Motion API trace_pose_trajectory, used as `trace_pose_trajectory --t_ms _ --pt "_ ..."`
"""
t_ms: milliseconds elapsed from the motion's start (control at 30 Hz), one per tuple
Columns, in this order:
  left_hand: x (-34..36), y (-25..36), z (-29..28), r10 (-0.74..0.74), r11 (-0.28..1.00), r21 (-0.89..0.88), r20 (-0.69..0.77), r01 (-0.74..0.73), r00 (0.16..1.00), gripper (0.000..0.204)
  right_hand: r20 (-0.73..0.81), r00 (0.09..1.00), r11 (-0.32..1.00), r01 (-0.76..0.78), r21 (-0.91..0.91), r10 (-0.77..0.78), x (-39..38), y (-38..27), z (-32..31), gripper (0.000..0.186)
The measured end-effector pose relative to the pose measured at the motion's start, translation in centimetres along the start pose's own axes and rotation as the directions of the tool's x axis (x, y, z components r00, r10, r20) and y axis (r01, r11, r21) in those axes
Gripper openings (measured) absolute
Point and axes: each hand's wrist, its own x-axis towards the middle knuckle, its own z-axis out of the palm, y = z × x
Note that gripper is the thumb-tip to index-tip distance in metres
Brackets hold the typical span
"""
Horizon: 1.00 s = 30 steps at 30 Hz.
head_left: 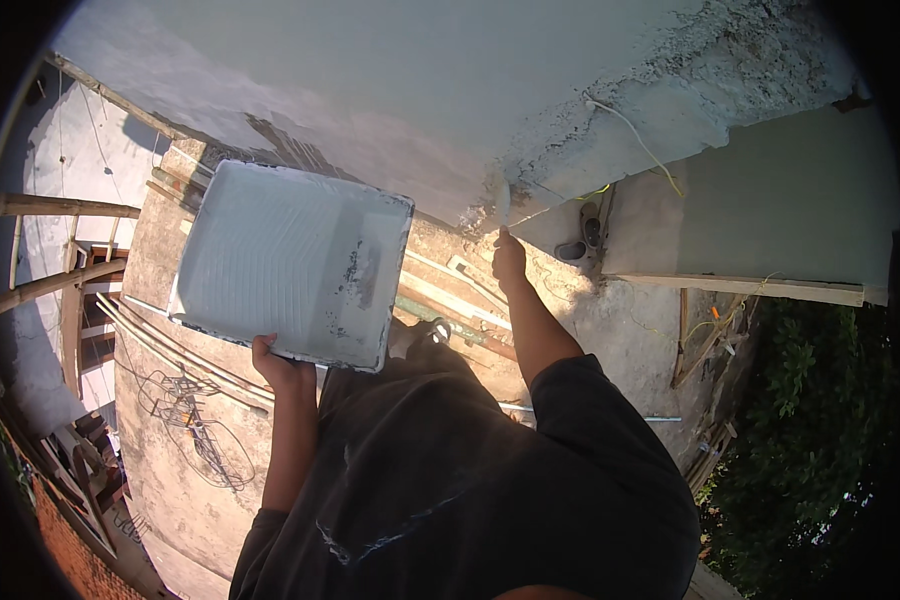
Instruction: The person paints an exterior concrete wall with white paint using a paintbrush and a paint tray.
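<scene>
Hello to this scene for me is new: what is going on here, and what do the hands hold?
A person in a dark shirt is working beside a grey wall. The left hand holds a wide paint tray by its near edge. The right hand grips a slim pale tool close to the wall; whether it touches is unclear. Tangled cables lie on the ground at the left.
</scene>
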Motion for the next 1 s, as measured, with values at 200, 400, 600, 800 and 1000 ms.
trace_pose_trajectory --t_ms 200,400,600,800,1000 --pt "-0.2 0.8 -0.2 0.034 0.999 -0.009 -0.023 -0.034 0.999 0.057 -0.013 1.000 0.924 0.005 -0.382 -0.010 0.2 0.4 1.1 0.048" --pt "-0.4 1.0 0.5 0.029 1.000 0.007 -0.009 -0.029 1.000 0.058 -0.093 0.904 0.892 0.386 -0.236 -0.416 4.3 2.4 -2.2 0.038" --pt "0.2 0.9 0.3 0.036 0.999 0.039 0.020 -0.036 0.999 0.060 -0.021 0.981 0.721 0.128 -0.680 -0.194 4.0 1.7 -2.7 0.054" --pt "-0.3 0.7 0.9 0.031 0.996 0.078 0.018 -0.032 0.999 0.056 -0.067 0.977 0.960 0.187 -0.209 -0.204 3.3 0.1 -0.4 0.035" --pt "-0.2 1.0 0.5 0.023 0.997 0.068 -0.002 -0.022 1.000 0.051 -0.096 0.995 0.948 -0.002 -0.319 -0.030 1.8 2.0 0.3 0.051"
